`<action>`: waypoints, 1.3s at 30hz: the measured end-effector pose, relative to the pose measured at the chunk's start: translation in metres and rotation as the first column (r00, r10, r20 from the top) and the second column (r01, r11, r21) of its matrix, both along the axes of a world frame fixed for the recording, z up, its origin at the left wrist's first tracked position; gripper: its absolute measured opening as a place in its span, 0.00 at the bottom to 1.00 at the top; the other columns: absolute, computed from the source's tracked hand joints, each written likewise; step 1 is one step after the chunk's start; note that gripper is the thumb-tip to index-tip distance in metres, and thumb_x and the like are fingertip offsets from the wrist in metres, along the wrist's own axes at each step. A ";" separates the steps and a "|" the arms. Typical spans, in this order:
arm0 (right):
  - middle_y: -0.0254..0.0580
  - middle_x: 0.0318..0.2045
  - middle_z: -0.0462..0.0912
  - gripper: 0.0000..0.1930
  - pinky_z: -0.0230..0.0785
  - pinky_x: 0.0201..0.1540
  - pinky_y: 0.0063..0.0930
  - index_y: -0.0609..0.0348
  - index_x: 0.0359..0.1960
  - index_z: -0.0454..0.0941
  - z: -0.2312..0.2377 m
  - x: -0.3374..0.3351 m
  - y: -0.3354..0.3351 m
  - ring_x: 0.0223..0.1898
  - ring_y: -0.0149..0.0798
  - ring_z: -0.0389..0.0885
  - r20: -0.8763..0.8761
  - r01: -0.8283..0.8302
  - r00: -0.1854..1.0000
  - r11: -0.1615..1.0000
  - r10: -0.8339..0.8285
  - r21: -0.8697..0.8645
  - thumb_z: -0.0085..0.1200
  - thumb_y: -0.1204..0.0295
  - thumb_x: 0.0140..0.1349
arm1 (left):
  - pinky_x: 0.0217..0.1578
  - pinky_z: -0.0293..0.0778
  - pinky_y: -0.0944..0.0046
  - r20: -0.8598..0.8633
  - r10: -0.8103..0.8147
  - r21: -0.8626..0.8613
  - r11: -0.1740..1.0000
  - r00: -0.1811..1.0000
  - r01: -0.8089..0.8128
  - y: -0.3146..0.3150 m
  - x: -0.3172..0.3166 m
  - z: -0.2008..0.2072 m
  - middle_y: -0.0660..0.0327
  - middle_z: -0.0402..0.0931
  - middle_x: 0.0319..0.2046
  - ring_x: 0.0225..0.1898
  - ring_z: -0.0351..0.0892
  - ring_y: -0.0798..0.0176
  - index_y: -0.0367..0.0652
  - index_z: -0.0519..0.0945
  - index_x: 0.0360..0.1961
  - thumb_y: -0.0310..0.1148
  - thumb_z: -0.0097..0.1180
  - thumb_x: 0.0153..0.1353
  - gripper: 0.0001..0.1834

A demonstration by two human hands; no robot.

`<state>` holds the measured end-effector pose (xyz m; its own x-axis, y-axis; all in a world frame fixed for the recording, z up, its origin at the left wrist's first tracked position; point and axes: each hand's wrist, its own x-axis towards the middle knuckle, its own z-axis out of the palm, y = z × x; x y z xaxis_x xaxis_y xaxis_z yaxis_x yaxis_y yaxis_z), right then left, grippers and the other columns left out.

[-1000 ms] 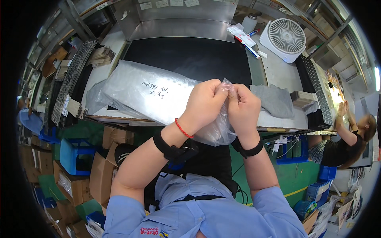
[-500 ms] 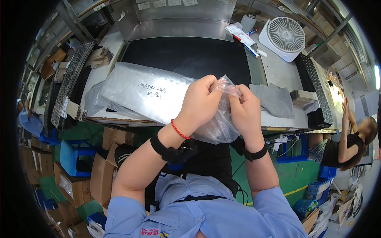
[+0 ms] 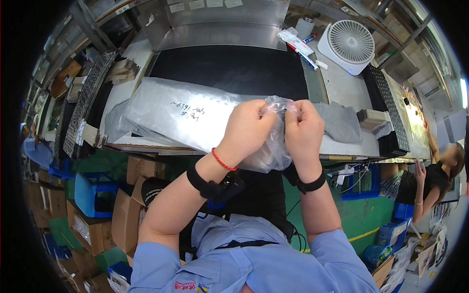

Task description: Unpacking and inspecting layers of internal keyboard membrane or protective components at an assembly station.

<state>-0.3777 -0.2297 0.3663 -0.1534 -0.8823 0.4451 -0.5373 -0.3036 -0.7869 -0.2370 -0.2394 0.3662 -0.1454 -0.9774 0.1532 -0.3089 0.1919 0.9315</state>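
A clear plastic bag (image 3: 161, 105) with a shiny silver, flat content and black handwriting lies slantwise across the front of the bench. Its loose right end is bunched up between my two hands. My left hand (image 3: 251, 124) is closed, pinching the gathered plastic between thumb and fingers. Close beside it, my right hand (image 3: 304, 129) is closed on the same end of the bag. The crumpled plastic hangs below my hands over the bench's front edge. Part of the bag is hidden behind my left hand and wrist.
A black mat (image 3: 220, 68) covers the bench middle. Grey cloths (image 3: 337, 122) lie at the right, near a stack of grey pieces (image 3: 373, 118). Markers (image 3: 308, 59) and a white fan (image 3: 349, 44) stand at the back right. Another person (image 3: 430, 180) works at far right.
My hands have drawn slightly apart and lowered a little, with the bag's end gathered between them. The other person's one arm has dropped away from the lit bench.
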 end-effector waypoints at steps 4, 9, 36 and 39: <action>0.44 0.17 0.75 0.08 0.62 0.22 0.30 0.65 0.28 0.74 -0.003 -0.001 -0.001 0.18 0.33 0.72 -0.068 0.052 0.996 0.997 -0.055 -0.048 0.54 0.73 0.63 | 0.20 0.60 0.67 0.056 0.025 -0.064 0.998 0.998 -0.021 0.002 0.003 0.005 0.65 0.64 0.13 0.19 0.60 0.76 0.34 0.71 0.20 0.30 0.52 0.62 0.14; 0.35 0.17 0.75 0.08 0.62 0.23 0.26 0.65 0.29 0.76 -0.001 -0.005 0.003 0.20 0.26 0.70 0.208 -0.123 0.974 0.977 0.087 0.172 0.54 0.72 0.64 | 0.22 0.62 0.70 -0.150 0.032 0.054 0.998 0.988 -0.024 0.001 0.007 0.003 0.70 0.68 0.17 0.22 0.62 0.78 0.35 0.76 0.25 0.30 0.51 0.64 0.12; 0.29 0.25 0.79 0.06 0.65 0.28 0.18 0.64 0.34 0.80 -0.005 -0.011 0.000 0.26 0.21 0.73 0.478 -0.486 0.806 0.851 0.350 0.198 0.55 0.74 0.60 | 0.24 0.62 0.75 -0.029 -0.101 -0.172 0.980 0.994 0.095 0.034 0.011 0.018 0.70 0.69 0.19 0.23 0.63 0.80 0.37 0.75 0.30 0.31 0.55 0.65 0.09; 0.30 0.26 0.79 0.05 0.64 0.27 0.18 0.63 0.35 0.80 -0.008 -0.012 -0.002 0.26 0.21 0.73 0.483 -0.473 0.802 0.867 0.350 0.157 0.52 0.78 0.59 | 0.23 0.62 0.75 -0.123 -0.119 -0.169 0.981 0.985 0.098 0.046 0.001 0.022 0.68 0.70 0.19 0.21 0.64 0.80 0.36 0.76 0.32 0.29 0.56 0.63 0.07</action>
<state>-0.3894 -0.2319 0.3584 0.1327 -0.9764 0.1703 -0.0013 -0.1720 -0.9851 -0.2358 -0.1934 0.3884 -0.2171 -0.9178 0.3326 -0.1547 0.3687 0.9166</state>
